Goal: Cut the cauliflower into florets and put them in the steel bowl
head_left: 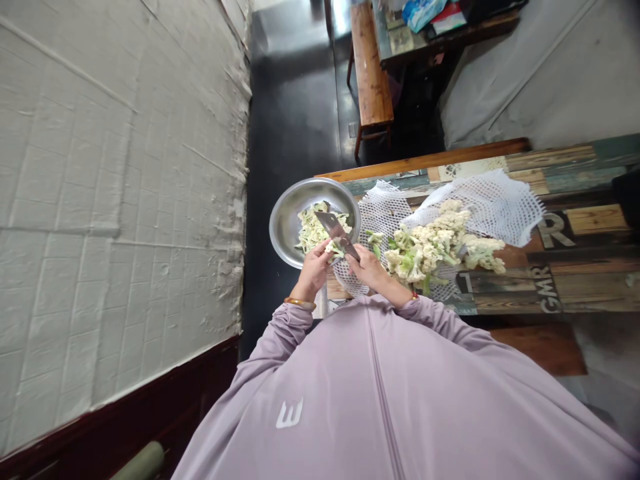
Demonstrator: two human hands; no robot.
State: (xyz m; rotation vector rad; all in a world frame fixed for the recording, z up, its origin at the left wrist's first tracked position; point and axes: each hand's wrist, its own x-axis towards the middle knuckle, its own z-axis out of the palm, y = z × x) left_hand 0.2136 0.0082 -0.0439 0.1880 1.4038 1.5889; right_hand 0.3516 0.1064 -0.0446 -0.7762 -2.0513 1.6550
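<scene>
My right hand (pixel 369 269) is closed round the handle of a kitchen knife (pixel 336 229), its broad blade slanting up and left over the bowl. Against the blade's lower side, my left hand (pixel 315 270) pinches a small piece of cauliflower (pixel 334 249). Both hands are at the near right rim of a wide metal bowl (pixel 284 230), which holds a heap of cut cauliflower pieces (pixel 311 232). To the right of my right hand, larger cauliflower clusters (pixel 435 243) with some green leaves lie on white foam netting (pixel 493 200).
The bowl sits at the left end of a patterned wooden table (pixel 585 250). Beyond are a wooden bench (pixel 371 67) and another table (pixel 393 40) with a blue plastic bag (pixel 423 13). A pale brick-patterned wall (pixel 125 200) rises on the left above dark floor (pixel 295 100).
</scene>
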